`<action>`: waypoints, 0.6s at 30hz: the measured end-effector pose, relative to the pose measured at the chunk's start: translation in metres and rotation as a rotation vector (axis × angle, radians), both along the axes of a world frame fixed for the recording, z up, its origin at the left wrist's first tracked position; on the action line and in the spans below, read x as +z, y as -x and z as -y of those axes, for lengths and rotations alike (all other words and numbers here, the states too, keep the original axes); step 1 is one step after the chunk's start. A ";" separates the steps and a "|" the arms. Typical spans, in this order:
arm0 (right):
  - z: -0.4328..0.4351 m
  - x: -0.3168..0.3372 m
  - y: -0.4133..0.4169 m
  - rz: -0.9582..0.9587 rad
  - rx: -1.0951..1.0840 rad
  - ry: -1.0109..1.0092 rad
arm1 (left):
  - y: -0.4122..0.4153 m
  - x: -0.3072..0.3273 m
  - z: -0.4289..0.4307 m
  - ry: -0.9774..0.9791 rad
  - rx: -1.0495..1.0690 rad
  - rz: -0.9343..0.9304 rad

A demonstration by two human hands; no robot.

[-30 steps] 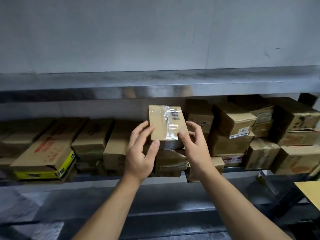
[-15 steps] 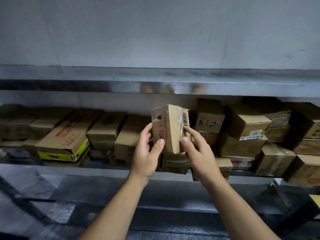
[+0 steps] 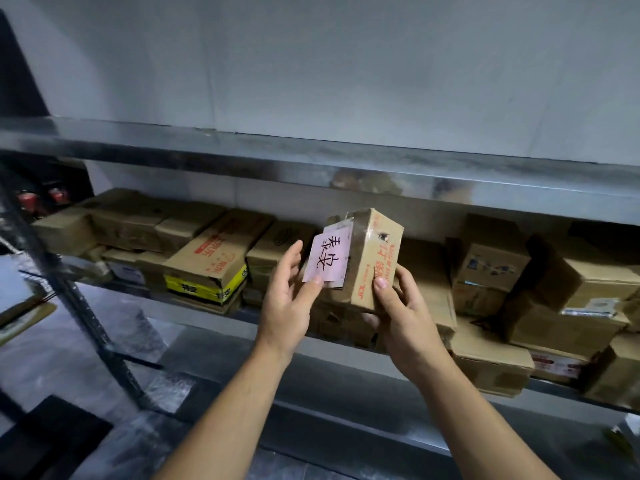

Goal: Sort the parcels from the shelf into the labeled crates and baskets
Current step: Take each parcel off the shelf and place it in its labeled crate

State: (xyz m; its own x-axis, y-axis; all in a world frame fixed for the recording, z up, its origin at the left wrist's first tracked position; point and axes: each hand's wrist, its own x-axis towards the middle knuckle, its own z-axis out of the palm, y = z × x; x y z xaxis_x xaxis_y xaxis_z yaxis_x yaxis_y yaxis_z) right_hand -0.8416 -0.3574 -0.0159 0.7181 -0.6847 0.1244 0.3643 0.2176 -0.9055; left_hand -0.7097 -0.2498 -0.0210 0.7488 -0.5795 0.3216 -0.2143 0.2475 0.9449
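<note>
A small brown cardboard parcel (image 3: 372, 258) with red print is held up in front of the metal shelf (image 3: 346, 168). A pink handwritten label (image 3: 329, 258) on its left face is turned towards me. My left hand (image 3: 289, 299) holds the parcel's left side, thumb on the label's lower edge. My right hand (image 3: 405, 317) grips the parcel from below and the right, thumb on its front face. Several more cardboard parcels lie along the shelf board behind, among them a flat box with a yellow edge (image 3: 211, 268).
Stacked brown boxes (image 3: 491, 271) crowd the shelf at the right. A dark upright post (image 3: 79, 306) of the rack stands at the left. A lower metal shelf board (image 3: 346, 420) runs beneath my forearms. Red objects (image 3: 41, 199) sit at the far left end.
Both hands have turned the parcel so its pink label now faces me; the barcode side showed earlier. The view has swung left and tilted.
</note>
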 end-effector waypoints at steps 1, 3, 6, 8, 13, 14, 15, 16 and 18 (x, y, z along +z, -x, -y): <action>-0.005 0.000 -0.008 0.011 0.047 -0.040 | -0.008 -0.003 -0.008 0.004 -0.024 -0.065; -0.020 0.000 -0.026 0.021 0.135 -0.101 | -0.022 -0.006 -0.026 0.037 -0.066 -0.180; -0.043 -0.001 -0.059 -0.029 0.110 -0.003 | -0.043 -0.009 -0.060 0.053 0.021 -0.176; -0.057 -0.003 -0.081 -0.100 0.009 0.216 | -0.058 -0.009 -0.085 0.018 0.136 -0.094; -0.113 0.000 -0.141 -0.161 0.053 0.431 | -0.098 -0.003 -0.153 -0.096 0.341 0.120; -0.127 0.001 -0.154 -0.162 0.087 0.435 | -0.107 -0.002 -0.168 -0.120 0.380 0.159; -0.141 0.001 -0.167 -0.161 0.113 0.461 | -0.116 -0.002 -0.183 -0.141 0.415 0.193; -0.154 0.001 -0.180 -0.156 0.135 0.489 | -0.125 -0.001 -0.199 -0.157 0.445 0.221; -0.181 0.001 -0.208 -0.129 0.181 0.483 | -0.145 -0.001 -0.231 -0.190 0.487 0.268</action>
